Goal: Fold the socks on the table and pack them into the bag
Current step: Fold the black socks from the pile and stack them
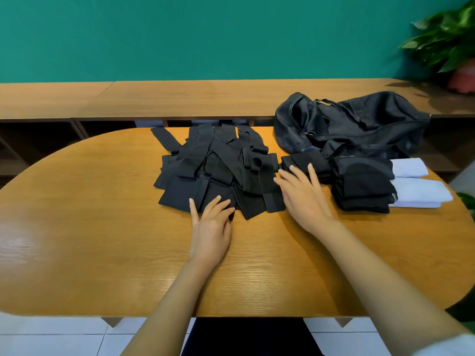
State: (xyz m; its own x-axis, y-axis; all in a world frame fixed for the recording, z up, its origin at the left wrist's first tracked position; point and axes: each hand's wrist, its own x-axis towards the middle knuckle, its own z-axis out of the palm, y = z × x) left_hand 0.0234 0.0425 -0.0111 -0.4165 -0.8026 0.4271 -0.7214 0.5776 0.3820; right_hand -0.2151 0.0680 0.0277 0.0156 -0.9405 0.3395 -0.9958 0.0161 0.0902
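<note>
Teal wall fills the background above a long wooden sideboard, with a potted plant at its far right end. Nearer the person, an oval wooden table carries all of the work.

At the table's far right, the black bag lies slumped on its side. I cannot tell from this angle whether its opening is unzipped. A loose pile of unfolded black socks sprawls across the middle of the table. To its right, near the front of the bag, is a stack of folded black socks, with folded white socks just beside it. A smaller folded black bundle lies between the pile and that stack.

The left hand lies flat with straight fingers on the pile's near edge, gripping nothing. The right hand is spread wide, its fingertips over the small folded bundle. Whether they press on it or hover above it is unclear.

The folding step seems to be in hand and only partly done, since many socks are loose and none can be seen in the bag. The next move probably calls for drawing one sock clear of the tangle, most easily from the near edge under the left hand, without dragging its neighbours along.
</note>
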